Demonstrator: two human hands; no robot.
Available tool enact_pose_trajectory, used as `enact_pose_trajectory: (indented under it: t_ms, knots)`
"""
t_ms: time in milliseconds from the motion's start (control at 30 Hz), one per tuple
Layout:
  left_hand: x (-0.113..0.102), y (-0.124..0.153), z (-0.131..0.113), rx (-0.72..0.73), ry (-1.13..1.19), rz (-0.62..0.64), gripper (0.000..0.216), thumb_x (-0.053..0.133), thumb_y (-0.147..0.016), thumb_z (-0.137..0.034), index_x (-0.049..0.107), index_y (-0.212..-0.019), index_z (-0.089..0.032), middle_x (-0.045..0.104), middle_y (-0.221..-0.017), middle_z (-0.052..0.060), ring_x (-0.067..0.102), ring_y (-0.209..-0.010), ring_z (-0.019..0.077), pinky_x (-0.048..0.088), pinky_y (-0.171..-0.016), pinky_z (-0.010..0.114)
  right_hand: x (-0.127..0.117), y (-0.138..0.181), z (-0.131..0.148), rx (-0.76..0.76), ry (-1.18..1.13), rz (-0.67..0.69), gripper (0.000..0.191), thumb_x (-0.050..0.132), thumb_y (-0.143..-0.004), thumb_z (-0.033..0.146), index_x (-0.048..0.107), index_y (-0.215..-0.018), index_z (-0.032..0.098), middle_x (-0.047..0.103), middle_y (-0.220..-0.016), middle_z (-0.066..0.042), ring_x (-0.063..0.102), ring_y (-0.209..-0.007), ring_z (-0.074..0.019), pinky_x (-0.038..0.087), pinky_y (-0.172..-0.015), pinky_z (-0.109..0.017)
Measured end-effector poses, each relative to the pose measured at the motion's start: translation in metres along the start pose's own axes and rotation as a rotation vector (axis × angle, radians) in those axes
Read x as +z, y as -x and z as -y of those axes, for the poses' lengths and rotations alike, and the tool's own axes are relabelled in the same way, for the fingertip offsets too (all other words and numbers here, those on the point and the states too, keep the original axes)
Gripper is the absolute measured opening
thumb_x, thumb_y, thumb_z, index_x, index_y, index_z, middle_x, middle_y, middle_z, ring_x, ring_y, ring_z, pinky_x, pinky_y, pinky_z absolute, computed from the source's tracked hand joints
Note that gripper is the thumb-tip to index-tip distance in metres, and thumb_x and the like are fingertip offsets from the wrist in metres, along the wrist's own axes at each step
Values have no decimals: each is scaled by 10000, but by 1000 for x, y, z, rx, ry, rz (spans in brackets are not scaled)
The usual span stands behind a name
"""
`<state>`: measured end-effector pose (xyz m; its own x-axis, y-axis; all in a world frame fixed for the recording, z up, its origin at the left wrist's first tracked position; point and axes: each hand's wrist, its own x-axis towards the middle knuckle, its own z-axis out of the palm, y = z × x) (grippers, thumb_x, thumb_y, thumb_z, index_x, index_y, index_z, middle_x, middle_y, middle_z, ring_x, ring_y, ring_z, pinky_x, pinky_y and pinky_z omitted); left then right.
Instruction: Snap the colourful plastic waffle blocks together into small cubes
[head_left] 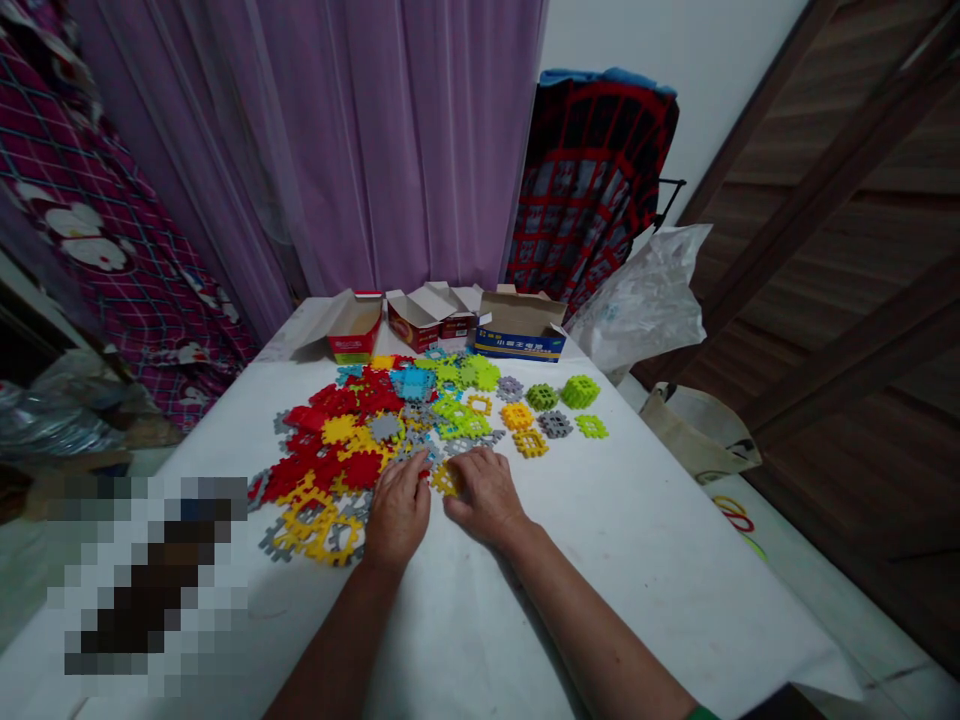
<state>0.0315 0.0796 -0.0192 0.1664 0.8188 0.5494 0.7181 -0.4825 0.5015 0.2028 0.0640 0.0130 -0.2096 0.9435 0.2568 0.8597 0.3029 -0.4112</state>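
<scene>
A heap of flat, toothed plastic pieces, like gear-shaped building blocks, spreads over the table in red (pixel 322 430), yellow (pixel 311 525), grey, blue (pixel 413 383) and lime green. My left hand (pixel 400 510) rests at the near right edge of this heap, its fingers stretched forward over grey and yellow pieces; the fingertips are partly hidden. Beside it, my right hand (pixel 486 497) has curled fingers at a yellow square gear piece (pixel 444 479), thumb on the near side. Farther right lie sorted pieces: yellow (pixel 530 443), grey (pixel 555 425), dark green (pixel 541 397) and a lime-green stack (pixel 580 391).
Along the far edge stand open cardboard boxes: a red one (pixel 355 335), two smaller red ones (pixel 417 330) and a blue one (pixel 519 340). A clear plastic bag (pixel 645 300) hangs at the far right corner. A cloth bag (pixel 701 435) stands beside the white table (pixel 637 560).
</scene>
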Motion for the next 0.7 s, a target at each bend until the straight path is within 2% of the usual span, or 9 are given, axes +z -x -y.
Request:
enact_pose_trajectory:
  t_ms: [67,167,233,300,367,467,567,700]
  knots:
    - [0,0,0,-3,8,2,420,438,-908,-151,558,-1303,-230,756,-1068,54,659,-1058,239,476,-1045,482,0,1,-3,-23,-45,5,463,626,-694,217,613,-1155,188,657,-1115,-88,506,-1128,-251,343,-979,-386]
    - [0,0,0,-20,17,17,425,433,-908,-158,568,-1303,-236,755,-1065,54,656,-1059,241,475,-1051,488,-7,0,-12,-117,-76,76,557,555,-641,112,602,-1185,223,667,-1188,-60,456,-1260,-253,301,-1039,-408]
    - [0,1,1,-31,21,29,441,434,-901,-151,567,-1313,-236,755,-1076,52,650,-1074,241,470,-1061,489,-13,0,-19,-148,-64,101,577,514,-653,65,613,-1189,254,677,-1227,-31,400,-1342,-251,271,-1067,-424]
    - [0,1,1,-38,26,34,458,430,-892,-137,568,-1316,-237,754,-1085,48,647,-1079,239,469,-1066,488,-16,2,-26,-114,-41,59,516,491,-704,50,639,-1152,258,690,-1211,-25,430,-1316,-243,290,-1054,-410]
    - [0,1,1,-41,30,32,464,419,-885,-123,574,-1306,-241,755,-1090,43,652,-1068,235,474,-1064,484,-15,7,-28,-13,-14,-31,378,489,-780,96,660,-1089,233,705,-1123,-50,524,-1172,-233,349,-988,-369]
    - [0,1,2,-38,27,27,460,403,-886,-114,579,-1293,-238,755,-1090,37,658,-1060,231,478,-1062,473,-7,19,-22,151,55,-128,216,543,-864,294,656,-1025,206,687,-981,-73,572,-962,-228,401,-866,-334]
    - [0,1,1,-40,26,19,452,399,-897,-118,571,-1298,-236,754,-1091,35,657,-1067,226,470,-1070,468,3,28,-7,220,154,-126,327,642,-820,455,633,-1018,195,666,-973,-84,567,-940,-249,402,-822,-341]
    - [0,0,0,-41,34,9,415,427,-907,-149,569,-1287,-235,756,-1079,40,659,-1066,229,474,-1061,467,10,25,7,286,234,-101,342,678,-794,444,614,-1014,190,667,-1000,-99,570,-954,-265,398,-798,-350]
